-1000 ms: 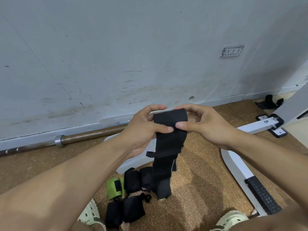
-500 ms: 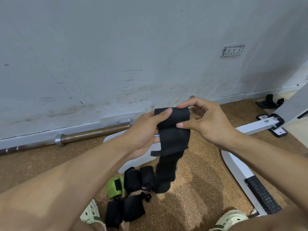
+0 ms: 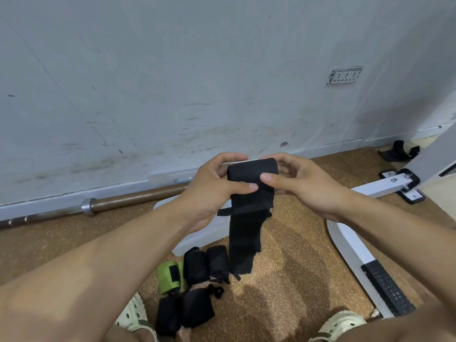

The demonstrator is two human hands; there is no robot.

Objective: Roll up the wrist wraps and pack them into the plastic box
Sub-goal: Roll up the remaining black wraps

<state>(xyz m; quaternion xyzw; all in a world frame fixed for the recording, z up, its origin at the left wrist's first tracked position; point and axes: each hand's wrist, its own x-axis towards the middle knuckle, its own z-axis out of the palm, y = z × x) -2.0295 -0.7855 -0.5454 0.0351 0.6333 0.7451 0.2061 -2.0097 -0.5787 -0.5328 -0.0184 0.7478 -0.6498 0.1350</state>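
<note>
Fingers of left hand (image 3: pixel 209 193), right hand (image 3: pixel 303 188) clamped on black wrist wrap (image 3: pixel 249 193), tail hanging.

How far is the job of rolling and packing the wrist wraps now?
Done: five rolled wraps, four black and one green, lie on the floor. In hand: the left hand and right hand roll another black wrap, its tail hanging. Left: finishing it and packing; the plastic box shows nothing inside.

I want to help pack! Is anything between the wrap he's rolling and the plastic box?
Nothing visible. Both hands hold the black wrist wrap in the air, and the plastic box lies just below it, partly hidden by the left arm.
</note>
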